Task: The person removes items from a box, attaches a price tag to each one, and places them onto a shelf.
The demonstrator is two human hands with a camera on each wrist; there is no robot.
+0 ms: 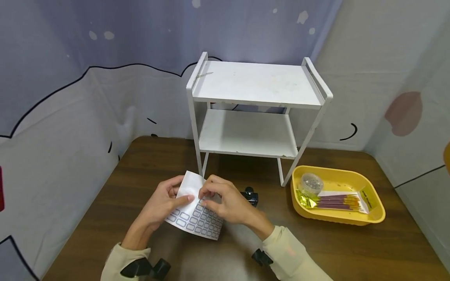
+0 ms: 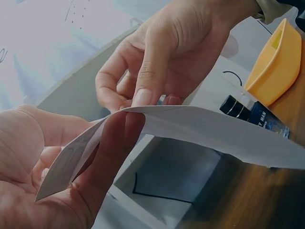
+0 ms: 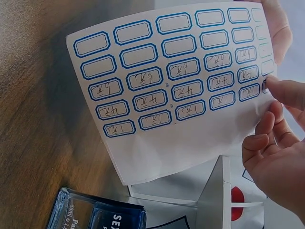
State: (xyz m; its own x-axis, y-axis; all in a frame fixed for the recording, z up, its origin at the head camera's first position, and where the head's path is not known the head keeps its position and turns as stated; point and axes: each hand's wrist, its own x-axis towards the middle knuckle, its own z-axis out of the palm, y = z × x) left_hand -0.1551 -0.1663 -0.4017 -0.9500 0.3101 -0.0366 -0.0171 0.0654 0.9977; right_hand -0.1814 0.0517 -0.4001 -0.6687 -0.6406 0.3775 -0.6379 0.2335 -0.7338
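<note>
A printed cloth (image 1: 66,168) hangs on the left and along the far side of the brown bench (image 1: 102,218). The left hand (image 1: 163,205), coming out of a pale sleeve (image 1: 121,263), grips the left edge of a label sheet (image 1: 193,220), thumb on top and fingers underneath. The sheet is held above the near middle of the bench, bending between the two hands. Its far part is plain white; rows of blue-bordered labels fill the rest, and in the right wrist view three rows carry handwriting, 1元, 4元 and 6元, beside two blank rows. The right hand (image 1: 228,201) has its fingers curled and pinches at the sheet among the labels; I cannot tell whether a label is lifted between them. Just right of that hand, partly hidden by it, is a dark blue bottle (image 1: 252,198) with a black cap. Farther back stands a white two-tier rack (image 1: 260,84). On the right, near the rack's right leg, a yellow tray (image 1: 374,216) holds a round clear container (image 1: 311,183) at its left end and purple sticks (image 1: 332,202) with gold tips.
</note>
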